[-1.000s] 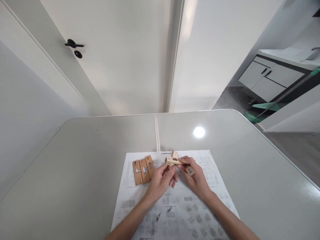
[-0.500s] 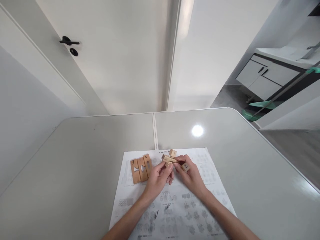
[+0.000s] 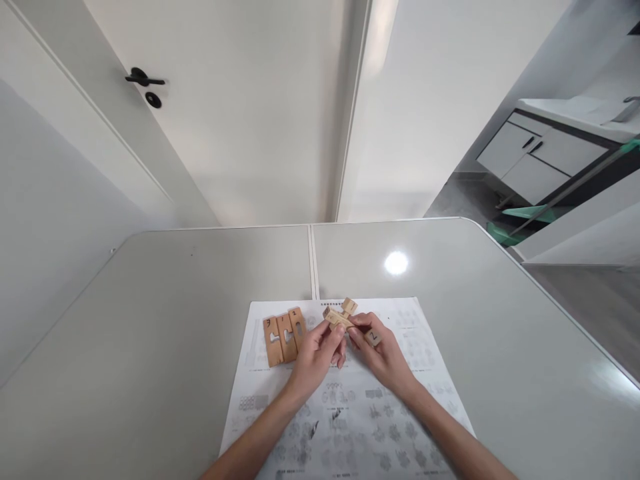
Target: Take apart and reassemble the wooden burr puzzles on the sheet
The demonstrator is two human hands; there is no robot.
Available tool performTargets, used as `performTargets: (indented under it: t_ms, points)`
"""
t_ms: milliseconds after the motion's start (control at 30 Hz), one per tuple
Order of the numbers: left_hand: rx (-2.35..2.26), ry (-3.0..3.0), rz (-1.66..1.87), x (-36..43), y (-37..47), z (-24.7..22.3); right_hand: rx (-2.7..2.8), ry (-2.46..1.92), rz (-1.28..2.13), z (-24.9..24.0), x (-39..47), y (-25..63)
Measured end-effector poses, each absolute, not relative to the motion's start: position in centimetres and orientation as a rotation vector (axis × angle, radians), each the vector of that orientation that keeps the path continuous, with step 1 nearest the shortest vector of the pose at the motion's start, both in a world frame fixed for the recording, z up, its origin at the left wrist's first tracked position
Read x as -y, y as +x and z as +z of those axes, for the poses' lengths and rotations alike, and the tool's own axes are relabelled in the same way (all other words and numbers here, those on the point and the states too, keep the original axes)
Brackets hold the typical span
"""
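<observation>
And here in the middle of it, both hands meet on a cluster of pale wooden puzzle-like blocks (image 3: 340, 319), raised over the far edge of the white printed paper sheet (image 3: 405, 320), around the middle of that edge. The left hand (image 3: 315, 353) pinches from the near-left side, thumb up against the wood; the right hand (image 3: 385, 350) grips from the right, thumb and fingers drawn narrow.

Here's the relation that counts: the cluster's longer bar lies slantwise, its dark-marked end far and left, its other end running down toward the right fingers. A squarish pale wooden block end (image 3: 350, 306) pokes up past it, toward the far edge of the grey table (image 3: 240, 267). Neither hand is clearly nearer; both are touching. In the right hand's grasp shows a pale wooden block face marked "2" (image 3: 373, 337), and whether that belongs to the same cluster, I can't tell.

Over by the sheet's upper-left corner, three flat brown wooden slabs with cut-out slots (image 3: 287, 341) lie side by side, numbered 3, 1, 2 from the left, long axes running near to far. The left hand is the nearer one there, just beside slab 2.

Containers? Only the white cabinet (image 3: 540, 173) beyond the table's far-right corner, doors closed, contents hidden.
</observation>
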State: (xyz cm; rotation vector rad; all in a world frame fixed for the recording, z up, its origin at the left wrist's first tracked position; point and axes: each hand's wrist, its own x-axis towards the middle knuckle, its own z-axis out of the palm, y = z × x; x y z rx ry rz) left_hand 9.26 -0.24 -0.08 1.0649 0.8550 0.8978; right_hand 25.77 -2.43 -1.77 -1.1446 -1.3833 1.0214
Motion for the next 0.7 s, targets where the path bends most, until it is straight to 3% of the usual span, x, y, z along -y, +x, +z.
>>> performTargets:
  t_ms: [367, 500, 700]
  points:
    - [-0.887, 1.008, 0.953, 0.0, 9.1, -0.5, 1.344, -1.215, 1.166, -1.1, 2.1, 26.5]
    - [-0.867, 0.978, 0.955, 0.1, 9.0, -0.6, 1.121, -1.305, 1.188, -0.8, 1.6, 27.5]
    - [-0.726, 0.932, 0.855, 0.4, 9.2, -0.5, 0.731, -1.072, 1.399, -0.3, 0.6, 28.0]
